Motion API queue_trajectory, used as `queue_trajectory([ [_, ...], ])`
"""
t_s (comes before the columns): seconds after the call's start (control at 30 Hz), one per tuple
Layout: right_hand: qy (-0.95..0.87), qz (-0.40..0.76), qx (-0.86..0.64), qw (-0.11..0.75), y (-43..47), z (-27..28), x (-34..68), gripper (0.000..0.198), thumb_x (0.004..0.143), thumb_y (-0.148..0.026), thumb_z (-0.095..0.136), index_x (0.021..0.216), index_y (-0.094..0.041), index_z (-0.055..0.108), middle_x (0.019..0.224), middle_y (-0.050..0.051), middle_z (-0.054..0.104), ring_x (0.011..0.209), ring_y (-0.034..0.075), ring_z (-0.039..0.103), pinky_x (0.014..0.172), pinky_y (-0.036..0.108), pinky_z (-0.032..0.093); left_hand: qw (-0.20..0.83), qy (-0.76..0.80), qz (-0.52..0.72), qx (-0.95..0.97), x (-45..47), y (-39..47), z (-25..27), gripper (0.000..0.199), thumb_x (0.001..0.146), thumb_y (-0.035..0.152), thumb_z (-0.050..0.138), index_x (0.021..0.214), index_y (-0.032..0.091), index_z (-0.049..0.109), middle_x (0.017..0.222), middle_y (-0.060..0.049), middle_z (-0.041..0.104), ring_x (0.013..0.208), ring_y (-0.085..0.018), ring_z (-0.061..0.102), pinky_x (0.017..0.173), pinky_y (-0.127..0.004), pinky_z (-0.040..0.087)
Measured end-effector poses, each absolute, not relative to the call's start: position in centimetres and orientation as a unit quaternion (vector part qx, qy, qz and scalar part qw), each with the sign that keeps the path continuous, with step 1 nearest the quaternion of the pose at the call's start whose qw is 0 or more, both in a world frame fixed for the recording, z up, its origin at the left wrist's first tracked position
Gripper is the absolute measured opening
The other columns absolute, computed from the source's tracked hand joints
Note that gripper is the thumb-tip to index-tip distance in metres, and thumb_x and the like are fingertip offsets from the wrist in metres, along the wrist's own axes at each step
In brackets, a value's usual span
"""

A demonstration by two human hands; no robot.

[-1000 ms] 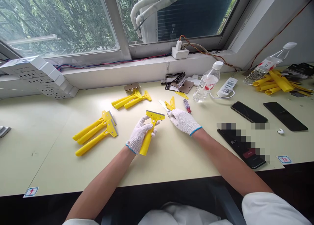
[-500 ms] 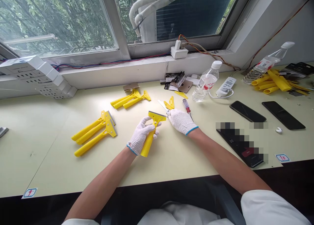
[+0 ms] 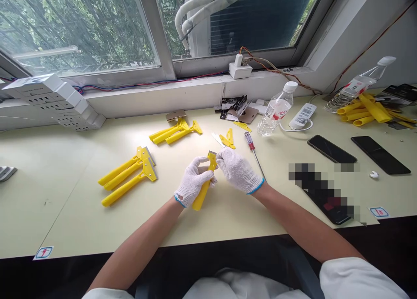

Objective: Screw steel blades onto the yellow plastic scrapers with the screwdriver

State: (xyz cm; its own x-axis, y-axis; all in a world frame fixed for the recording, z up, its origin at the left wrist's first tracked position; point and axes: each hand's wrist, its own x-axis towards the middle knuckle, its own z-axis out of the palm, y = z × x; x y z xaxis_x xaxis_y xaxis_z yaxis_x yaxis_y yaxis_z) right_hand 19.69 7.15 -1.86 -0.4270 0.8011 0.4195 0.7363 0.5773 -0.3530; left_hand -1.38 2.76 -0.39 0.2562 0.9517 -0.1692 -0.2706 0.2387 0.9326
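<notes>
My left hand point(image 3: 195, 181), in a white knitted glove, is wrapped around the handle of a yellow scraper point(image 3: 202, 194), its head tilted up. My gloved right hand point(image 3: 237, 168) is at the scraper's head with fingers pinched together; whatever is in the pinch is too small or hidden to make out. Just beyond lie loose yellow blade-cover pieces point(image 3: 228, 140) and thin silvery blades point(image 3: 217, 139). A screwdriver point(image 3: 253, 151) with a clear and red handle rests right of my right hand. To the left lie several yellow scrapers point(image 3: 127, 175).
Further back are more yellow scrapers point(image 3: 177, 131), black packaging cards point(image 3: 237, 107) and a water bottle point(image 3: 276, 110). On the right lie phones point(image 3: 332, 149), a power strip point(image 3: 302, 116), an earbud point(image 3: 374, 174) and yellow tubes point(image 3: 365, 110). White boxes point(image 3: 55, 101) are stacked at the left.
My right hand has moved from the loose yellow pieces and blades to the scraper's head. My left hand has turned the scraper so its head shows more edge-on.
</notes>
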Motion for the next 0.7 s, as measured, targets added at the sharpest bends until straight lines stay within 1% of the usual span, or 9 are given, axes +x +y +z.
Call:
queue_trajectory([
  [0.07, -0.848, 0.046, -0.452, 0.272, 6.9, -2.0, 19.4, 0.02, 0.115, -0.025, 0.045, 0.12, -0.02, 0.064, 0.109, 0.014, 0.073, 0.099, 0.029, 0.07, 0.088, 0.039, 0.058, 0.669, 0.404, 0.448, 0.435, -1.3, 2.6, -0.7, 0.057, 0.086, 0.032, 0.091, 0.133, 0.02, 0.06, 0.093, -0.006, 0.081, 0.07, -0.02, 0.074, 0.069, -0.035, 0.059],
  [0.2, -0.852, 0.018, -0.456, 0.257, 7.0, -2.2, 19.2, 0.022, 0.115, -0.023, 0.045, 0.116, -0.018, 0.067, 0.102, 0.014, 0.071, 0.096, 0.029, 0.068, 0.084, 0.038, 0.057, 0.675, 0.397, 0.441, 0.439, -1.2, 2.3, -0.8, 0.059, 0.089, 0.034, 0.089, 0.137, 0.02, 0.059, 0.097, -0.007, 0.081, 0.074, -0.021, 0.076, 0.071, -0.035, 0.06],
  [0.3, -0.843, -0.009, -0.48, 0.244, 6.9, -2.3, 19.2, 0.023, 0.116, -0.025, 0.048, 0.113, -0.015, 0.07, 0.104, 0.015, 0.072, 0.096, 0.027, 0.069, 0.085, 0.037, 0.058, 0.673, 0.398, 0.439, 0.443, -1.2, 2.2, -0.7, 0.057, 0.09, 0.034, 0.088, 0.137, 0.02, 0.059, 0.096, -0.007, 0.081, 0.074, -0.02, 0.076, 0.072, -0.035, 0.06],
  [0.37, -0.836, -0.014, -0.493, 0.24, 6.8, -2.3, 19.1, 0.022, 0.115, -0.031, 0.058, 0.12, -0.015, 0.072, 0.114, 0.015, 0.074, 0.1, 0.025, 0.071, 0.09, 0.039, 0.062, 0.67, 0.399, 0.439, 0.447, -1.2, 2.2, -0.6, 0.056, 0.09, 0.034, 0.088, 0.137, 0.021, 0.06, 0.095, -0.007, 0.081, 0.075, -0.02, 0.076, 0.072, -0.035, 0.06],
  [0.4, -0.835, -0.01, -0.495, 0.239, 6.7, -2.3, 19.0, 0.025, 0.114, -0.035, 0.064, 0.126, -0.015, 0.072, 0.122, 0.014, 0.074, 0.105, 0.024, 0.073, 0.093, 0.041, 0.063, 0.669, 0.4, 0.439, 0.447, -1.2, 2.2, -0.6, 0.056, 0.09, 0.035, 0.088, 0.136, 0.021, 0.06, 0.094, -0.006, 0.081, 0.074, -0.02, 0.076, 0.071, -0.034, 0.06],
  [0.5, -0.834, 0.002, -0.499, 0.234, 6.4, -2.2, 18.9, 0.042, 0.109, -0.043, 0.075, 0.143, -0.019, 0.069, 0.142, 0.012, 0.07, 0.12, 0.027, 0.073, 0.101, 0.049, 0.065, 0.668, 0.402, 0.439, 0.447, -1.2, 2.2, -0.5, 0.057, 0.088, 0.035, 0.089, 0.136, 0.021, 0.06, 0.093, -0.006, 0.081, 0.073, -0.02, 0.076, 0.071, -0.034, 0.059],
  [0.57, -0.833, 0.012, -0.502, 0.231, 6.2, -1.9, 18.7, 0.044, 0.109, -0.043, 0.075, 0.145, -0.019, 0.068, 0.146, 0.013, 0.069, 0.123, 0.028, 0.072, 0.103, 0.05, 0.065, 0.67, 0.404, 0.439, 0.443, -1.2, 2.1, -0.4, 0.059, 0.088, 0.035, 0.089, 0.137, 0.02, 0.059, 0.093, -0.006, 0.081, 0.073, -0.021, 0.076, 0.071, -0.035, 0.06],
  [0.7, -0.833, 0.031, -0.503, 0.229, 5.8, -1.1, 18.4, 0.043, 0.109, -0.043, 0.074, 0.145, -0.02, 0.069, 0.146, 0.013, 0.069, 0.123, 0.028, 0.072, 0.103, 0.05, 0.065, 0.677, 0.404, 0.435, 0.435, -1.2, 2.0, -0.1, 0.061, 0.087, 0.035, 0.089, 0.138, 0.019, 0.059, 0.094, -0.007, 0.081, 0.073, -0.022, 0.077, 0.071, -0.035, 0.06],
])
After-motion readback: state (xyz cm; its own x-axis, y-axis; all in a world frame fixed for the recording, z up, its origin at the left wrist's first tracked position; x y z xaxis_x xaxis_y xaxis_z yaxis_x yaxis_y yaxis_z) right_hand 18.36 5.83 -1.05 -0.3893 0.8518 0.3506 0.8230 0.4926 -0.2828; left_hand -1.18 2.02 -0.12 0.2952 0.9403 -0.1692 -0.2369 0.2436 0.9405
